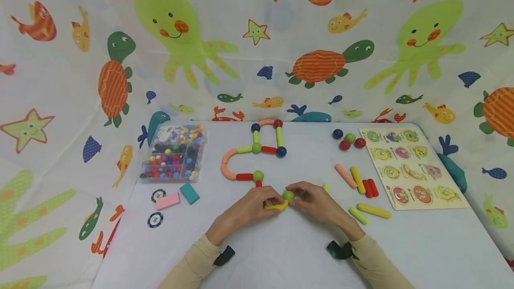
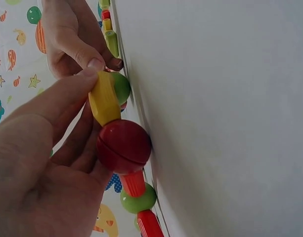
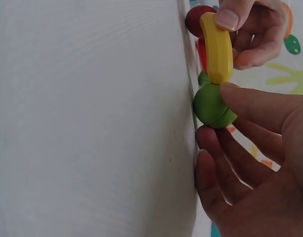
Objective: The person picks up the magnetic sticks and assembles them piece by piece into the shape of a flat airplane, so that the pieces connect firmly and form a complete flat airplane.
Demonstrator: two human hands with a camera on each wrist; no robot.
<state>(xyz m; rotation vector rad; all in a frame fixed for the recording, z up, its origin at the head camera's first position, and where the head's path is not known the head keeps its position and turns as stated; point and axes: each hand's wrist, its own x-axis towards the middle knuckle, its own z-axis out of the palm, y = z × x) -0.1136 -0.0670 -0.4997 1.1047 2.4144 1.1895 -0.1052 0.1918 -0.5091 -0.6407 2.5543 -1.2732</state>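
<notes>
Holding a curved yellow stick [image 1: 276,206] between its fingers, the left hand [image 1: 250,206] rests low on the white table [image 1: 305,253], near the front middle. One end of this stick touches a red ball [image 2: 123,146], and the other end touches a green ball [image 1: 288,195]. The right hand [image 1: 317,202] pinches that green ball with its thumb and fingers. Both hands are curled round their pieces, close together.

Behind the hands stands a chain of sticks and balls [image 1: 254,153]. I count two green balls, two dark blue balls and one red ball in it.

To the right lie four loose balls [image 1: 348,139]: one blue, one green and two red. Near them lie loose sticks [image 1: 359,182]: one orange, two red and some yellow and green ones. One wooden puzzle board [image 1: 409,168] lies at the far right.

To the left sits one clear bead box [image 1: 174,151]. In front of it are two round chips [image 1: 156,208], one pink block [image 1: 167,200] and one teal block [image 1: 189,193].
</notes>
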